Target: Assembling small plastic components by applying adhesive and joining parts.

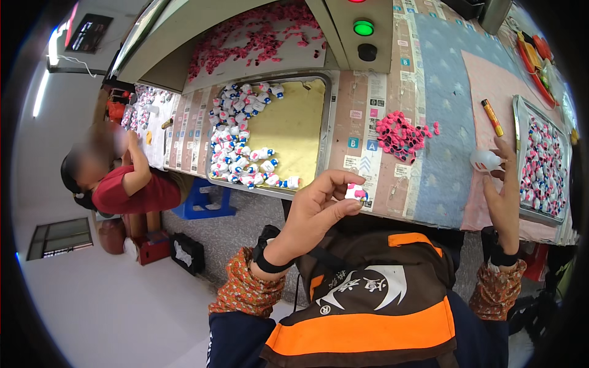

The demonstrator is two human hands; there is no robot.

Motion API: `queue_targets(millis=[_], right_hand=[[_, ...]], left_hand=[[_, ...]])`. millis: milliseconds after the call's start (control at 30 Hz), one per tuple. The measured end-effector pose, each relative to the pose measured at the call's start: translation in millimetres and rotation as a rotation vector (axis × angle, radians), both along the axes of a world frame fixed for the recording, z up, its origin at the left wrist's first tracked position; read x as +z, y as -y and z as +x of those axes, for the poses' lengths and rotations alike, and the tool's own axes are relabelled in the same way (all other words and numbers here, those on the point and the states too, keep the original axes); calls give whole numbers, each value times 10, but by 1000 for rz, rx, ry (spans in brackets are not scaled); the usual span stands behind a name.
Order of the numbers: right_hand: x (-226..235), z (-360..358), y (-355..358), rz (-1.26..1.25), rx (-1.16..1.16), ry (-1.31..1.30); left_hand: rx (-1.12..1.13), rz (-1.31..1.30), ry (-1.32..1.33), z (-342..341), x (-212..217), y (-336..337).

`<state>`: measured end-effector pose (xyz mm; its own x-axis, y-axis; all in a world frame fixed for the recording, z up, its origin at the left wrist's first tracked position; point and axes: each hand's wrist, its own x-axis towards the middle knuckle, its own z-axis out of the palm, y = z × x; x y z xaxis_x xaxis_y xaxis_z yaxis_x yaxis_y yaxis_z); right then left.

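My left hand [313,211] is closed in a pinch at the table's near edge. Between its thumb and fingertips is a small white figurine [356,193] with pink and blue parts. Farther right, my right hand [504,190] has its thumb and fingers around a small whitish squeeze bottle [485,161], which lies tilted over the pink cloth. A loose heap of small pink-and-black pieces [402,136] is on the table between my hands. To the left, a metal tray [300,110] with a yellowish lining carries many white and blue figurines [236,144].
At the far right stands another metal tray [521,119] full of small figurines, near a yellow-orange tube [492,118]. A machine housing [356,46] with a green light rises behind, with pink pieces [257,37] beneath its hood. A co-worker [132,178] sits at the left.
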<state>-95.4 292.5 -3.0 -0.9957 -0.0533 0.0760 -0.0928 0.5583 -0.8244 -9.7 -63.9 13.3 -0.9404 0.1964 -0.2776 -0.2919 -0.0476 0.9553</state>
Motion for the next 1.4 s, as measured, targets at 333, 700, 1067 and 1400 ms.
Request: queue_targets(millis=[333, 700, 1067, 1400], right_hand=[[351, 386, 470, -120, 318, -360], [150, 448, 1188, -346, 634, -69], [54, 524, 1366, -166, 592, -267], [-90, 579, 1434, -140, 564, -359]], left_hand=[[-18, -50, -7, 125, 11, -266], [12, 66, 25, 231, -16, -420], [18, -372, -88, 298, -12, -490], [-1, -450, -186, 318, -50, -474]])
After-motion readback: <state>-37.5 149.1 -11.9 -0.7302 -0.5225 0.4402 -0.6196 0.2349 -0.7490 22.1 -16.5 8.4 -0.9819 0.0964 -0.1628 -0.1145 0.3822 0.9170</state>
